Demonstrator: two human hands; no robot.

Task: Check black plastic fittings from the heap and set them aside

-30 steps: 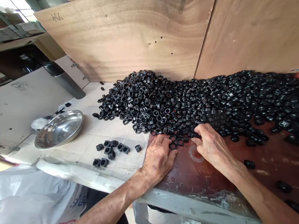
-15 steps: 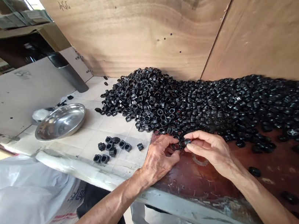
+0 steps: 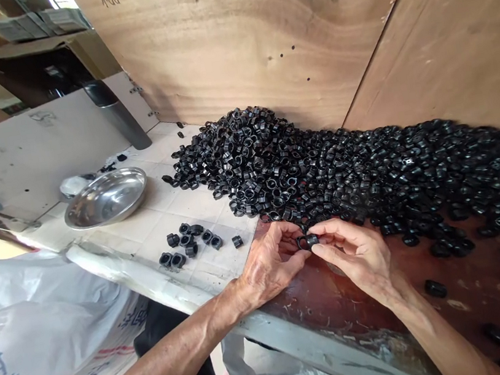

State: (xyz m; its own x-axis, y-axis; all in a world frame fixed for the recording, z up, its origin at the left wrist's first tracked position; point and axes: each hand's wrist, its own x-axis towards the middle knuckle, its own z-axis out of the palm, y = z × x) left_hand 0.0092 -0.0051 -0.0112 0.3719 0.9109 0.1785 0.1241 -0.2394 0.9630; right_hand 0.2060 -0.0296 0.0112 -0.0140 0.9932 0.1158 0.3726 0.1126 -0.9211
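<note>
Low over the red-brown board, my left hand (image 3: pixel 272 262) pinches a black plastic ring (image 3: pixel 301 243) between thumb and fingers. My right hand (image 3: pixel 359 253) grips a small black cylindrical plastic part (image 3: pixel 312 239) from the other side. The two pieces touch end to end; whether one sits inside the other I cannot tell. Just beyond the fingers rises a heap of black rings (image 3: pixel 251 162), which runs to the right into a heap of black caps (image 3: pixel 444 179). Left of my left hand, a small group of black parts (image 3: pixel 188 243) lies on the pale surface.
A steel bowl (image 3: pixel 107 198) stands at the left, near a dark grey bottle (image 3: pixel 121 115) leaning on the side panel. Plywood (image 3: pixel 257 37) walls the back. White sacks (image 3: pixel 32 330) hang below the front edge (image 3: pixel 122 273). Loose black parts (image 3: pixel 498 334) lie at the right.
My hands have come closer together, bringing the ring and the cylindrical part into contact where a small gap showed before. The camera view has shifted slightly.
</note>
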